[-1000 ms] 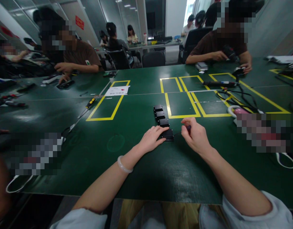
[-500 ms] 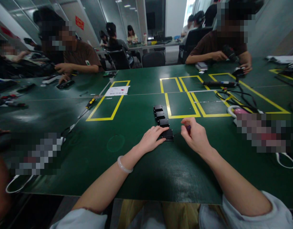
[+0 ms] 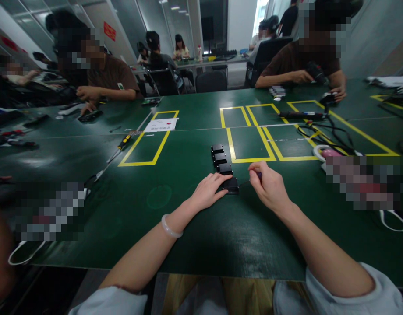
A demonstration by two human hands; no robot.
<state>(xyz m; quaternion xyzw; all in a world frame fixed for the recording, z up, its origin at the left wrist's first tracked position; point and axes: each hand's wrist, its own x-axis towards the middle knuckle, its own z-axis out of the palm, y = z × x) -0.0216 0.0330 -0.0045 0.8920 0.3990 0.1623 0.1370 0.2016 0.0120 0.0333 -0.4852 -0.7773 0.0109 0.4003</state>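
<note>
My left hand [image 3: 212, 191] rests on the table with thumb and fingers gripping the nearest small black block [image 3: 232, 186]. Beyond it, three similar black blocks [image 3: 220, 158] stand in a slanting row leading away from me. To the right, my right hand [image 3: 270, 183] is closed around the dark purple handle of a screwdriver [image 3: 259, 175]. The tool's thin shaft points left toward the right side of the held block; whether its tip touches cannot be made out. Most of the handle is hidden by my fingers.
Yellow tape rectangles [image 3: 252, 160] mark the green table [image 3: 188, 245]. A yellow-and-black screwdriver [image 3: 125, 141] lies left, near a white paper label [image 3: 161, 125]. Black cables [image 3: 339, 135] and a blurred-out item [image 3: 362, 183] lie right. Two people sit across the table.
My right hand's fingers have shifted very slightly around the screwdriver handle. My left hand and the black blocks stay in place.
</note>
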